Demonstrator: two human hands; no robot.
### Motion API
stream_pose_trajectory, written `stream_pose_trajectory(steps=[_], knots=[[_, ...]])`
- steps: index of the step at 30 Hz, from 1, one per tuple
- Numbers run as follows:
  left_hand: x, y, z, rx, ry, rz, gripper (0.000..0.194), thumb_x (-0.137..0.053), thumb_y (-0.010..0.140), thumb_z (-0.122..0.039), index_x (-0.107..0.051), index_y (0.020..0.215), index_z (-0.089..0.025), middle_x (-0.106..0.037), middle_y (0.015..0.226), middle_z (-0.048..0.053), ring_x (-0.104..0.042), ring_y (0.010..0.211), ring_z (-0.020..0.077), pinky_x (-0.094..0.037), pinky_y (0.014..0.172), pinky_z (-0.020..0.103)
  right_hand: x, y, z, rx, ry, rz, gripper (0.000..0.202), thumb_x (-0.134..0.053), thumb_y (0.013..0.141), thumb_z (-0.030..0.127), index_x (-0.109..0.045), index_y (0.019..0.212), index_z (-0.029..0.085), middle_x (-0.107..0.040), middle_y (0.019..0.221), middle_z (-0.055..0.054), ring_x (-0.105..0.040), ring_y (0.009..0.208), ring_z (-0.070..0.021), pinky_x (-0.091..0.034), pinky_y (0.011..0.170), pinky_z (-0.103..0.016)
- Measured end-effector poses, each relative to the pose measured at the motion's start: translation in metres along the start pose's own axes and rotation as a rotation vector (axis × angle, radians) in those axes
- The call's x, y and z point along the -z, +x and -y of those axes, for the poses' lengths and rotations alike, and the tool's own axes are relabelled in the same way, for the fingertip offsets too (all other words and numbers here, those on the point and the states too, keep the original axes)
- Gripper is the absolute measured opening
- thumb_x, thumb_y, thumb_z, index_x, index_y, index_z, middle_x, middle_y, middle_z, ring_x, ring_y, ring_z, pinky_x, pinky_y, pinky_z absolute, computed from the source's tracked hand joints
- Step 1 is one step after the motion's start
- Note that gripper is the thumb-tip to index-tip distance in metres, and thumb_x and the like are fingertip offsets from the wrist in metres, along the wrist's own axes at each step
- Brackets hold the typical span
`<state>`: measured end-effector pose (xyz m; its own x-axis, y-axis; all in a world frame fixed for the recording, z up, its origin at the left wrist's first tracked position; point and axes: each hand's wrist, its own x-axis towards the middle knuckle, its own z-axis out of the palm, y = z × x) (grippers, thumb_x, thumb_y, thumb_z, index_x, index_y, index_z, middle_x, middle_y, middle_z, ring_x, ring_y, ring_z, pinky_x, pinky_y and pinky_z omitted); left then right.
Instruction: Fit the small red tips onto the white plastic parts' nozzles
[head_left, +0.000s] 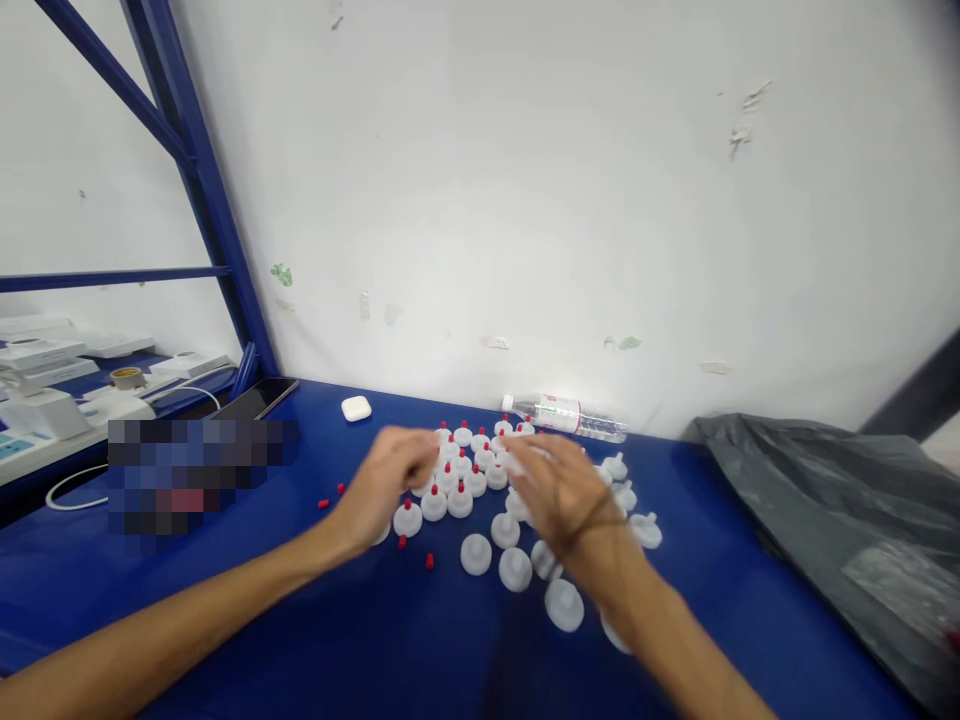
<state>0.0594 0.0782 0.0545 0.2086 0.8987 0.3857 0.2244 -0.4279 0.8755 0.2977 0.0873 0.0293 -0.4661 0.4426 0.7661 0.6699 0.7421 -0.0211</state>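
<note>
Several white round caps with red tips (460,500) stand grouped on the blue table. Plain white caps without red tips (515,569) lie nearer and to the right. My left hand (390,474) is over the left edge of the red-tipped group, its fingers curled together; whatever they may hold is hidden. My right hand (559,487) hovers over the plain caps, blurred, with its fingers reaching left toward the group. Its fingertips are smeared, so their grip does not show. Small loose red tips (430,562) lie below and left of my left hand.
A clear plastic bottle (562,414) lies along the white wall. A white case (356,408) sits behind my left hand. Grey plastic sheeting (810,500) covers the right side. At the left are a phone (259,398), white boxes (45,352) and a blue metal frame (214,190).
</note>
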Motion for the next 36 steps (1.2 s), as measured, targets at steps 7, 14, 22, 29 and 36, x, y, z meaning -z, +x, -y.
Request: stream_pose_trajectory(steps=[7, 14, 22, 29, 36], knots=[[0.043, 0.027, 0.001, -0.130, 0.592, -0.305, 0.038, -0.039, 0.096, -0.032, -0.033, 0.061, -0.021, -0.033, 0.056, -0.004, -0.032, 0.055, 0.0133, -0.025, 0.056, 0.031, 0.009, 0.000, -0.030, -0.323, 0.118, -0.104, 0.013, -0.061, 0.092, 0.026, -0.063, 0.105, 0.026, -0.069, 0.108, -0.002, -0.066, 0.103, -0.0225, -0.054, 0.092, -0.040], [0.047, 0.035, 0.029, 0.094, 1.298, -0.128, 0.033, -0.031, 0.099, -0.027, -0.059, 0.083, -0.019, -0.060, 0.090, 0.009, -0.060, 0.085, 0.0255, -0.037, 0.062, 0.033, -0.011, -0.001, 0.008, -0.151, 0.222, 0.093, 0.006, -0.060, 0.094, 0.027, -0.065, 0.098, 0.026, -0.059, 0.106, -0.004, -0.061, 0.096, -0.0198, -0.050, 0.084, -0.037], [0.054, 0.034, 0.050, 0.210, 1.397, 0.050, 0.026, -0.042, 0.088, -0.009, -0.066, 0.095, -0.016, -0.062, 0.101, 0.014, -0.065, 0.086, 0.0276, -0.040, 0.058, 0.032, -0.018, -0.006, 0.001, -0.073, 0.193, 0.136, 0.005, -0.063, 0.094, 0.024, -0.064, 0.098, 0.026, -0.069, 0.083, 0.005, -0.062, 0.078, -0.0147, -0.037, 0.099, -0.042], [0.057, 0.034, 0.046, 0.288, 1.437, 0.079, 0.026, -0.045, 0.087, -0.009, -0.067, 0.099, -0.015, -0.069, 0.098, 0.014, -0.067, 0.092, 0.0326, -0.045, 0.065, 0.036, -0.022, -0.007, 0.001, -0.071, 0.149, 0.242, 0.010, -0.060, 0.095, 0.022, -0.069, 0.095, 0.028, -0.074, 0.088, 0.004, -0.065, 0.086, -0.0162, -0.035, 0.101, -0.042], [0.056, 0.033, 0.042, 0.319, 1.449, 0.105, 0.027, -0.044, 0.087, -0.007, -0.068, 0.096, -0.014, -0.070, 0.100, 0.016, -0.068, 0.092, 0.0331, -0.047, 0.066, 0.037, -0.017, -0.006, -0.001, -0.098, 0.090, 0.215, 0.017, -0.055, 0.098, 0.025, -0.067, 0.109, 0.026, -0.073, 0.100, 0.000, -0.065, 0.093, -0.0180, -0.037, 0.098, -0.041]])
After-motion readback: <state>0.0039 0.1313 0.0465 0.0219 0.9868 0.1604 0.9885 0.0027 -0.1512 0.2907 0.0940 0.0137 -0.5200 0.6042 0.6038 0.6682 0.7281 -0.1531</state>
